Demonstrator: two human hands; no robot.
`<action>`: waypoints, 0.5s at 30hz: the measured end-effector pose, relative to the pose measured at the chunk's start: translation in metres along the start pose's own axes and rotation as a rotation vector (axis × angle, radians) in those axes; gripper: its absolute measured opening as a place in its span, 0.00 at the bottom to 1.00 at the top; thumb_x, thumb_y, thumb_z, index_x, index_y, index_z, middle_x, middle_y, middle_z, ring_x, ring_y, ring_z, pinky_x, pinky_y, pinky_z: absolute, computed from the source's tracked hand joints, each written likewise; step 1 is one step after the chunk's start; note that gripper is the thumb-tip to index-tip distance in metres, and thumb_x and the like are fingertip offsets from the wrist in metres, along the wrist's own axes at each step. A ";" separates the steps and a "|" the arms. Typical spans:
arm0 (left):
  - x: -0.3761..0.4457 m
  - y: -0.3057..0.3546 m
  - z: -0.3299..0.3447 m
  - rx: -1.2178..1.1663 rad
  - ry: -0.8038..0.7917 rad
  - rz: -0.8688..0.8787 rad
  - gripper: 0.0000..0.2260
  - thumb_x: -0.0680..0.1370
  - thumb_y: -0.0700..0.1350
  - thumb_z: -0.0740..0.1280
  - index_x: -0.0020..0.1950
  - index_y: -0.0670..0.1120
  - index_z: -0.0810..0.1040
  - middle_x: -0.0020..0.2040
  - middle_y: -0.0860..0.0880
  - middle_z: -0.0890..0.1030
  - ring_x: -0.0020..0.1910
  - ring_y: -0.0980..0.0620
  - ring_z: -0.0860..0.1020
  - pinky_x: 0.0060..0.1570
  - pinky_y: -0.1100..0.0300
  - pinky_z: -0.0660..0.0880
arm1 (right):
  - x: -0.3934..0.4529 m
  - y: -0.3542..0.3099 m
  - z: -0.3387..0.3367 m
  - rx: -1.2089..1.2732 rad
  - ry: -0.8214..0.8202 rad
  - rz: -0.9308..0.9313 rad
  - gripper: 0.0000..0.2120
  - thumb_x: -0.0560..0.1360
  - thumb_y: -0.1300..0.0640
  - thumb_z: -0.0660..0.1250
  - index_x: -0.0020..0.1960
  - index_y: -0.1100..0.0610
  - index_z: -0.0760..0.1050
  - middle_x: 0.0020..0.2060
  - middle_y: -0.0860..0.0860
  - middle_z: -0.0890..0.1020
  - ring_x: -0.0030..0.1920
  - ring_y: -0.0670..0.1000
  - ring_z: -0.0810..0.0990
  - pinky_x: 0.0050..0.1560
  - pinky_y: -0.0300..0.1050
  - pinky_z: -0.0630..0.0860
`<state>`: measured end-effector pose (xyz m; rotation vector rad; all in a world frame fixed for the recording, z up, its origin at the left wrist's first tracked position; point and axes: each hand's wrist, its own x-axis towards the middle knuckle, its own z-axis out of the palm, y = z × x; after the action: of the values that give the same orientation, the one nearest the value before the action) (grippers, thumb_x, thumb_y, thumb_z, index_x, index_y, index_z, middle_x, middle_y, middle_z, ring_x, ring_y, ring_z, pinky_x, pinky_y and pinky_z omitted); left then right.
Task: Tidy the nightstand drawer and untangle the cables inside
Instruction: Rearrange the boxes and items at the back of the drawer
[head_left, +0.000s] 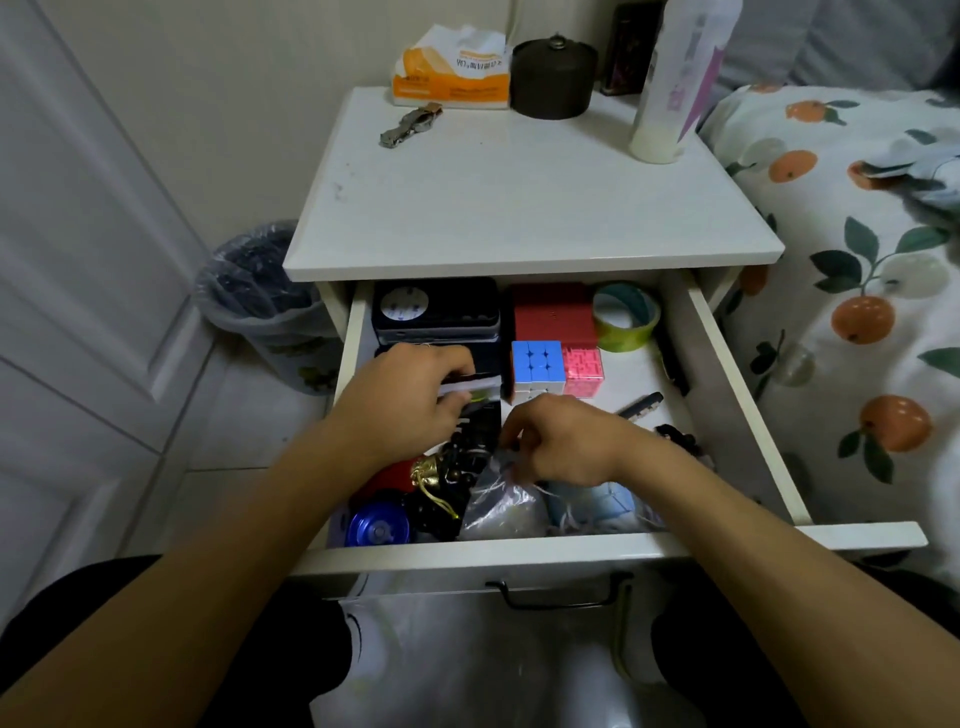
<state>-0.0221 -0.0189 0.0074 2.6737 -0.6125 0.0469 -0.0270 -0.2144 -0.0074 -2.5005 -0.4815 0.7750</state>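
Two cubes (537, 364) sit in the drawer (737, 395). The left hand (405, 400) grips a white card (470, 387). The right hand (561, 441) pinches a bag (498, 499).

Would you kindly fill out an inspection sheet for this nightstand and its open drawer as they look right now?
Surface: nightstand top holds a tissue pack, dark round tin, wristwatch and white bottle.
Job's things: drawer pulled open and crowded.
Clutter: puzzle cube, pink cube, red box, tape roll, blue disc, clear plastic bag.
Grippers: left hand grips a flat white item; right hand pinches at the bag.
Cables: thin white cords by the bag; a tangle cannot be confirmed.
Surroundings: lined bin on one side, bed on the other.
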 end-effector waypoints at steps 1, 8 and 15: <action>-0.002 0.000 -0.001 -0.023 0.015 0.010 0.04 0.77 0.45 0.68 0.51 0.47 0.78 0.37 0.50 0.79 0.35 0.51 0.74 0.33 0.59 0.63 | 0.001 0.001 -0.003 0.057 0.014 0.006 0.09 0.71 0.57 0.73 0.51 0.54 0.83 0.36 0.44 0.81 0.40 0.46 0.78 0.39 0.39 0.72; -0.012 0.001 -0.005 -0.252 0.122 -0.029 0.05 0.74 0.38 0.70 0.41 0.45 0.75 0.32 0.47 0.77 0.30 0.47 0.75 0.32 0.50 0.72 | -0.017 0.005 -0.020 0.479 0.096 0.020 0.10 0.68 0.62 0.76 0.36 0.54 0.75 0.28 0.45 0.79 0.30 0.44 0.77 0.35 0.37 0.71; -0.011 0.006 -0.007 -0.353 0.154 -0.096 0.12 0.76 0.39 0.68 0.55 0.52 0.73 0.33 0.56 0.79 0.34 0.57 0.77 0.35 0.62 0.72 | -0.045 0.014 -0.042 0.547 0.357 0.003 0.07 0.73 0.60 0.74 0.46 0.61 0.77 0.40 0.56 0.85 0.39 0.51 0.83 0.41 0.40 0.79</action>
<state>-0.0341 -0.0170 0.0152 2.3280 -0.4009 0.1062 -0.0343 -0.2606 0.0351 -2.0556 -0.1139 0.3756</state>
